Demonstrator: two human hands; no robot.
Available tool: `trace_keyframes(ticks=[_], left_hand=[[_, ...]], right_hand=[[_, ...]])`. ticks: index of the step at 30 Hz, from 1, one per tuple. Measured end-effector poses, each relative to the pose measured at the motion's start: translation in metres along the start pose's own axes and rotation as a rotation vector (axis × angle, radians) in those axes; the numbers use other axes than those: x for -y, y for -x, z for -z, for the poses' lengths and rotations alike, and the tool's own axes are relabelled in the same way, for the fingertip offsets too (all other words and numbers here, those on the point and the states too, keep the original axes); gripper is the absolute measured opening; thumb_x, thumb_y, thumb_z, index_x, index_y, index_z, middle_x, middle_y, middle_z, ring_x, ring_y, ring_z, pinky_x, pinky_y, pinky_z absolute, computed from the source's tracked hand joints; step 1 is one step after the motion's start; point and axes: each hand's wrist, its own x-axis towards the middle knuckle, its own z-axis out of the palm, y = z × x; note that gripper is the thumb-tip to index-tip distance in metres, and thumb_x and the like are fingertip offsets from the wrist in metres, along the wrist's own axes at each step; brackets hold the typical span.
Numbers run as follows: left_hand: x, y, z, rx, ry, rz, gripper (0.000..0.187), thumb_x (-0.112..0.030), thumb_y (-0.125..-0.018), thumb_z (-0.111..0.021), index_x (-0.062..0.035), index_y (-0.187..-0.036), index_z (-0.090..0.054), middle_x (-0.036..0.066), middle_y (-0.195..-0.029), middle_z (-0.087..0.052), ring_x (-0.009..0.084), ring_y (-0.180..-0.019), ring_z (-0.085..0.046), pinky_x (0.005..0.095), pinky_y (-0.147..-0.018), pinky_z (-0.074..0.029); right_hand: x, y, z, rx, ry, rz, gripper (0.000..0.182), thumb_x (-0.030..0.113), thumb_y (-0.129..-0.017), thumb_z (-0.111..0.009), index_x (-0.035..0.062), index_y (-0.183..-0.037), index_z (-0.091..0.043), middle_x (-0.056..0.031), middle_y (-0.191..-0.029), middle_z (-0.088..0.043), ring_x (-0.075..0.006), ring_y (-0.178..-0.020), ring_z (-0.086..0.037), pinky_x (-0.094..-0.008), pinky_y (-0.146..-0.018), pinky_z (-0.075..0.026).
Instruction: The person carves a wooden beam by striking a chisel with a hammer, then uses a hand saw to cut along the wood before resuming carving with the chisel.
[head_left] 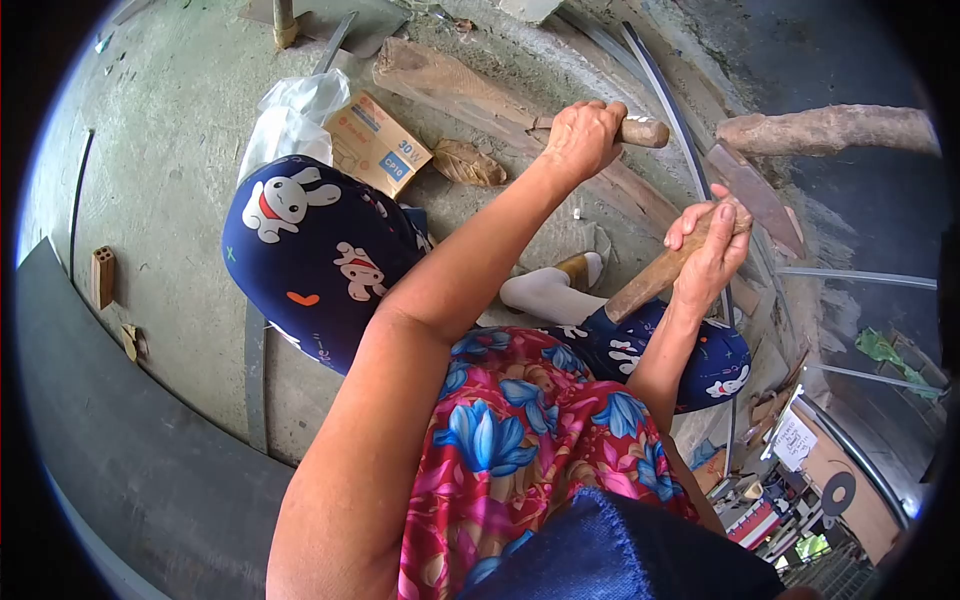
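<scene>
My left hand (583, 140) is closed around a tool with a wooden handle (645, 132), whose rounded end sticks out to the right of the fist. A narrow part shows at the fist's left side. Lower and to the right, my right hand (708, 245) grips a tapered wooden piece (655, 280), thumb on top, with its wide end down over my knee. Just beyond that hand lies a flat brown piece (757, 200); whether it touches the wood is unclear. A long metal strip (668, 105) runs behind both hands.
A long wooden board (450, 90) lies on the concrete floor. Near it are a cardboard box (378, 145), a plastic bag (290, 120) and a dry leaf (468, 163). A log (830, 131) is at upper right, a holed brick (103, 277) at left, and cluttered items at lower right.
</scene>
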Motion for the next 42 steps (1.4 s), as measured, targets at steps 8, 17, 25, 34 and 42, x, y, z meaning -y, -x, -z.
trace_keyframes(ticks=[8,17,25,34,42], left_hand=[[0.002,0.007,0.004,0.011,0.003,0.0,0.033,-0.017,-0.071,-0.071,-0.0075,-0.098,-0.055,0.014,-0.088,-0.063,0.0333,-0.087,-0.063,0.0421,-0.077,-0.051],[-0.009,0.008,-0.01,-0.013,-0.013,-0.04,0.03,-0.014,-0.07,-0.069,-0.0083,-0.097,-0.057,0.012,-0.088,-0.062,0.0314,-0.087,-0.062,0.0409,-0.076,-0.051],[-0.009,0.006,-0.009,-0.039,0.002,-0.051,0.03,-0.015,-0.07,-0.068,-0.0079,-0.097,-0.057,0.012,-0.088,-0.062,0.0317,-0.087,-0.062,0.0407,-0.076,-0.051],[-0.008,0.004,-0.007,-0.046,-0.008,-0.029,0.026,-0.015,-0.071,-0.069,-0.0074,-0.094,-0.059,0.013,-0.088,-0.063,0.0311,-0.086,-0.063,0.0398,-0.076,-0.051],[-0.008,0.002,-0.012,-0.051,0.003,0.01,0.03,-0.016,-0.07,-0.07,-0.0084,-0.096,-0.058,0.013,-0.088,-0.062,0.0321,-0.087,-0.062,0.0408,-0.076,-0.051]], right_hand=[[-0.021,-0.003,-0.008,0.052,0.18,-0.092,0.031,0.029,-0.1,-0.044,0.0007,-0.112,-0.049,-0.0045,-0.061,-0.048,-0.0117,-0.045,-0.046,-0.024,-0.042,-0.039],[-0.011,-0.005,0.0,-0.021,0.027,-0.09,0.031,0.028,-0.098,-0.048,0.0,-0.11,-0.046,-0.0062,-0.062,-0.05,-0.0123,-0.046,-0.048,-0.0246,-0.042,-0.041],[-0.016,-0.001,0.008,-0.03,-0.008,-0.093,0.028,0.027,-0.099,-0.046,0.0009,-0.109,-0.048,-0.0063,-0.063,-0.05,-0.0127,-0.045,-0.049,-0.0244,-0.042,-0.041],[-0.014,0.001,0.005,-0.019,0.008,-0.09,0.027,0.026,-0.099,-0.046,0.0006,-0.11,-0.048,-0.0064,-0.063,-0.05,-0.0127,-0.045,-0.048,-0.0243,-0.042,-0.041],[-0.013,0.0,0.004,-0.001,0.031,-0.085,0.028,0.026,-0.099,-0.046,-0.0001,-0.11,-0.047,-0.0067,-0.063,-0.05,-0.0127,-0.046,-0.048,-0.0243,-0.042,-0.041]])
